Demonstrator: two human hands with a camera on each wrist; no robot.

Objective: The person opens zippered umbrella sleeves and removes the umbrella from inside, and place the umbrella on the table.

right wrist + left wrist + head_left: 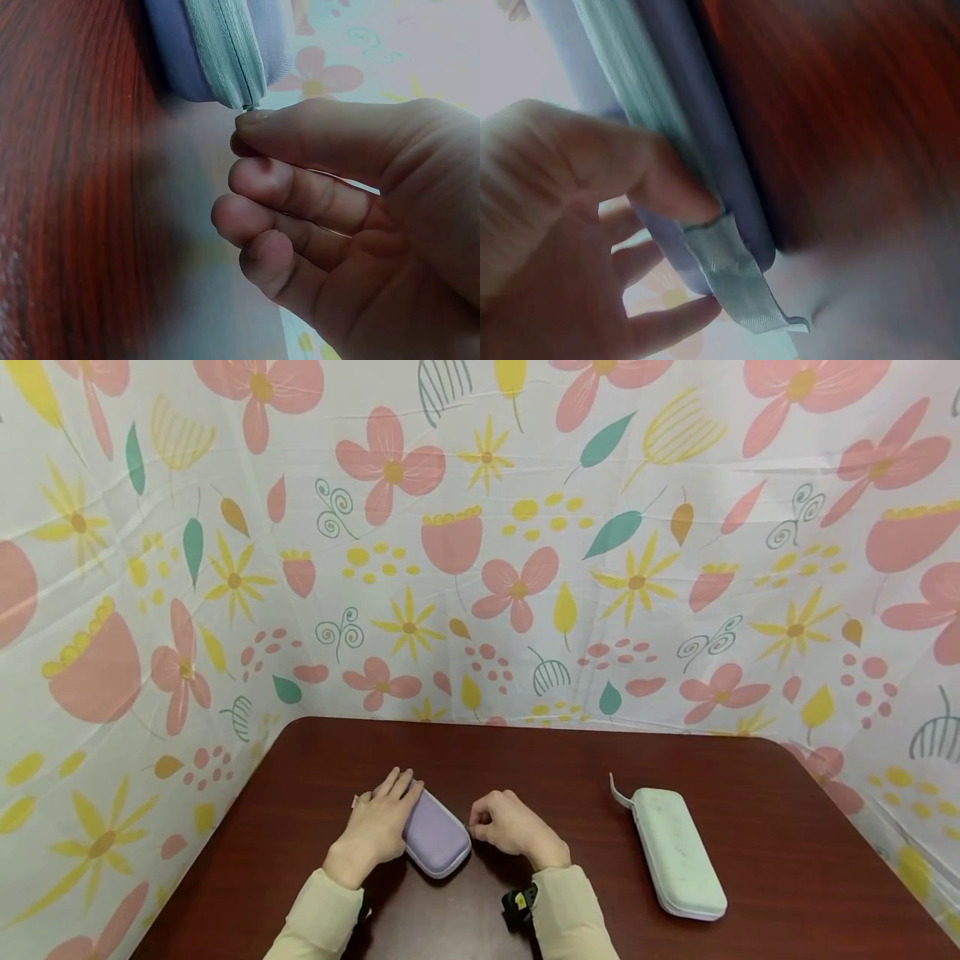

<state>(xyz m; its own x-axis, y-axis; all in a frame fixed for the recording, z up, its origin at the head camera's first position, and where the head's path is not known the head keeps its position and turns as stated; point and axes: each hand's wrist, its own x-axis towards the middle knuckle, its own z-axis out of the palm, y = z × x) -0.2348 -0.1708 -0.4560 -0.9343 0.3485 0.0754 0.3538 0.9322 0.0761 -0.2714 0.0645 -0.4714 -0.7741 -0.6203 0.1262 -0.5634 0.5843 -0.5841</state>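
A purple zip case [437, 837] lies on the table, slanting between both hands. My left hand [377, 825] grips its far left end, fingers over the top. In the left wrist view, the thumb [679, 184] presses the zipper side, beside a pale fabric strap [739, 281] on the case's end. At the case's right corner, my right hand [516, 827] pinches the zipper pull between thumb and forefinger. The right wrist view shows the pale green zipper [221, 49] with its teeth meeting down to that pinch. The pull itself is mostly hidden by the fingertips.
A pale green zip case [678, 852] with a strap sticking up at its far end lies to the right on the dark red-brown table [525, 752]. Flower-patterned cloth [517, 568] hangs behind and beside the table.
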